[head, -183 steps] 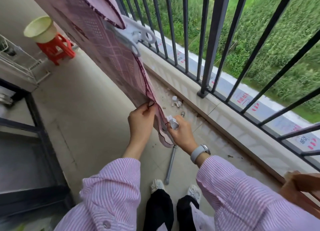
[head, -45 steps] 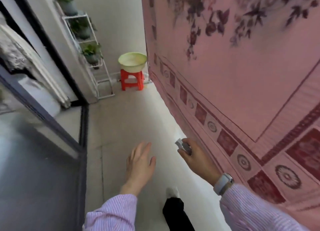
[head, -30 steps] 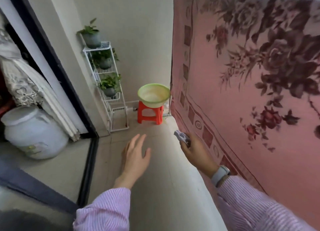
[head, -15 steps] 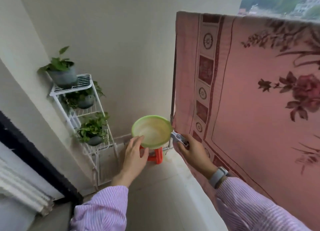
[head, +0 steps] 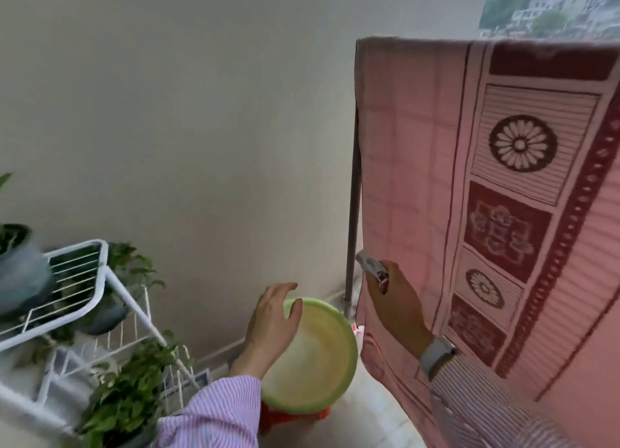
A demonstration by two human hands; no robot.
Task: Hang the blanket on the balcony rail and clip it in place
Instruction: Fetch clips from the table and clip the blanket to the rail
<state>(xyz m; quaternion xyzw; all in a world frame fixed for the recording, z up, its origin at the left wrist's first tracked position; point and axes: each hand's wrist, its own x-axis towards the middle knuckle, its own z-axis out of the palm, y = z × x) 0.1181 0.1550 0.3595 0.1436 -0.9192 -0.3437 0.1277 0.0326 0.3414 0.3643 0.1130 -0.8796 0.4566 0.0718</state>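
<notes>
The pink blanket (head: 419,165) with dark red borders and flower medallions hangs over the balcony rail and fills the right of the view; its left edge drops beside a grey upright rail post (head: 352,219). My right hand (head: 392,303) is closed around a small white clip (head: 369,265), held in front of that left edge about halfway down. My left hand (head: 273,320) hovers with fingers apart and holds nothing, just above the basin. The top rail itself is hidden under the fabric.
A pale green basin (head: 318,357) sits on a red stool (head: 292,417) in the corner below my hands. A white wire plant rack (head: 100,279) with potted plants (head: 124,400) stands at the left. The plain end wall (head: 201,112) is straight ahead.
I have walked along the blanket to its far left end; the wall, basin and rack are now close. My right hand kept the clip and rose toward the blanket's edge.
</notes>
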